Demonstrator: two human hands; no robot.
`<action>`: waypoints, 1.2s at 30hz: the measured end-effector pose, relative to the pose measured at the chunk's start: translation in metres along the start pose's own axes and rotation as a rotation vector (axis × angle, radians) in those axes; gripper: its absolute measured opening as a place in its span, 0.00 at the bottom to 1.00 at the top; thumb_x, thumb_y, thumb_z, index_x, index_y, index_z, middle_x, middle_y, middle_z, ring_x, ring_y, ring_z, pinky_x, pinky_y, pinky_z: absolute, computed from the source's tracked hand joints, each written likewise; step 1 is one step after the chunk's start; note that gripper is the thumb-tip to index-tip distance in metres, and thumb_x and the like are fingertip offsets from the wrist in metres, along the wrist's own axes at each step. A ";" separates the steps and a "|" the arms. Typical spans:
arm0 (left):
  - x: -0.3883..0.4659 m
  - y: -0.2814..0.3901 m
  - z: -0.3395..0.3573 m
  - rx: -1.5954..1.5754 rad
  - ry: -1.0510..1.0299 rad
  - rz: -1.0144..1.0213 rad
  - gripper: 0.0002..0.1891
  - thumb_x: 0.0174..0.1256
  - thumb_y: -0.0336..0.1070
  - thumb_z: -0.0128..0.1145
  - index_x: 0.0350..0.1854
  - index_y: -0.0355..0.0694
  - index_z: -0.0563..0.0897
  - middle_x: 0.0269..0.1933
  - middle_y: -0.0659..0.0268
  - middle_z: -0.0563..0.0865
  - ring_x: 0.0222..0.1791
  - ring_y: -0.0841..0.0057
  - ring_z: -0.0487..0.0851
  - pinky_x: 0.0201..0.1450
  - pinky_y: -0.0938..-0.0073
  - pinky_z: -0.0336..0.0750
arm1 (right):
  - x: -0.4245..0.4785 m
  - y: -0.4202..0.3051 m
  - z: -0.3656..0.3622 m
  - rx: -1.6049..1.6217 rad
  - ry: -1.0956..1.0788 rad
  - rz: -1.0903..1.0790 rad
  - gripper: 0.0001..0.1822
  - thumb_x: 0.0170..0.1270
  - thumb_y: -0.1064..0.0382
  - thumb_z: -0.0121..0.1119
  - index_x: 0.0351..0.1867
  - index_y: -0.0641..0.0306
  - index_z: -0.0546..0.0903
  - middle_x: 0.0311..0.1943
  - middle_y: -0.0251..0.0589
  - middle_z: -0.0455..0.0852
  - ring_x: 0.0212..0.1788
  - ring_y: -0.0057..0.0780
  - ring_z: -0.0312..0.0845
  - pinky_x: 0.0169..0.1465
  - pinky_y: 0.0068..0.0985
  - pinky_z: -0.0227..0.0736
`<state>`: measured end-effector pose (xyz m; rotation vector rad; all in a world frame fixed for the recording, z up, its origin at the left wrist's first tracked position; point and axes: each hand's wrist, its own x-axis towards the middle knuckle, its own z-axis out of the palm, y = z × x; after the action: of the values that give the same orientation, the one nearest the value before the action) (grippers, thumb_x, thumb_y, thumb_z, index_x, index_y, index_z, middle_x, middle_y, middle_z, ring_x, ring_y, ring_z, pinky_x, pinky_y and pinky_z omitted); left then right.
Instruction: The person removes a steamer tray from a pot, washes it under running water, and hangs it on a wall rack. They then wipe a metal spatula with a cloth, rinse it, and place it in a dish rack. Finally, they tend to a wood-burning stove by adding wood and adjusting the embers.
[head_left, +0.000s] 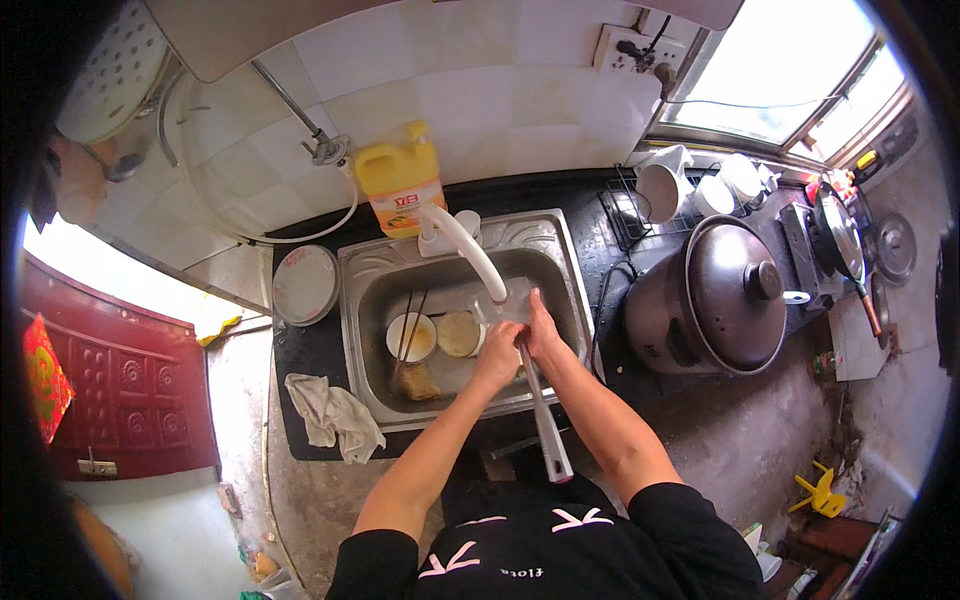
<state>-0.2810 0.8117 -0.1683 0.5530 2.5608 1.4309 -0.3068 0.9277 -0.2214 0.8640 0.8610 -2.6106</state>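
Over the right side of the steel sink (349, 330), both hands are on a long-handled metal cooking utensil, likely a turner (541, 420). My left hand (500, 354) has its fingers at the neck near the head. My right hand (544, 334) lies along the head's right side, its fingers partly hidden. The head sits beneath the white tap spout (469, 251), and the handle points back towards my body. Left of my hands in the basin are a white bowl (401, 345) with two chopsticks (415, 319) across it, a round tan item (457, 334) and a brownish scouring pad (418, 382).
A yellow detergent jug (397, 176) stands behind the sink. Stacked plates (304, 285) and a crumpled cloth (330, 412) lie at left. On the right are a large lidded brown pot (675, 315), a wire rack (630, 225) with white bowls, and a wok (838, 225) on a stove.
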 end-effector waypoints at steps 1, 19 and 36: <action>0.003 0.002 -0.004 0.053 0.061 -0.019 0.13 0.55 0.25 0.51 0.44 0.35 0.80 0.47 0.53 0.80 0.51 0.53 0.75 0.56 0.61 0.69 | 0.000 0.000 -0.003 0.008 -0.043 0.058 0.31 0.65 0.30 0.46 0.45 0.59 0.76 0.39 0.38 0.79 0.39 0.32 0.77 0.41 0.34 0.73; -0.036 0.003 -0.001 -0.287 0.078 -0.104 0.32 0.53 0.46 0.64 0.60 0.41 0.69 0.67 0.41 0.58 0.72 0.45 0.49 0.72 0.54 0.48 | 0.047 0.029 -0.028 -0.457 0.346 -0.239 0.25 0.70 0.46 0.42 0.52 0.66 0.77 0.45 0.47 0.79 0.43 0.35 0.75 0.50 0.34 0.69; -0.089 -0.097 -0.107 -0.422 0.530 -0.462 0.20 0.72 0.53 0.48 0.46 0.38 0.77 0.39 0.69 0.79 0.40 0.81 0.76 0.43 0.76 0.74 | -0.026 0.074 0.047 -0.904 -0.394 0.434 0.16 0.66 0.52 0.57 0.48 0.57 0.81 0.44 0.37 0.85 0.49 0.27 0.79 0.48 0.31 0.72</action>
<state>-0.2557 0.6466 -0.1969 -0.5096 2.3556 2.0268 -0.2772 0.8419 -0.2092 0.2247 1.3543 -1.6408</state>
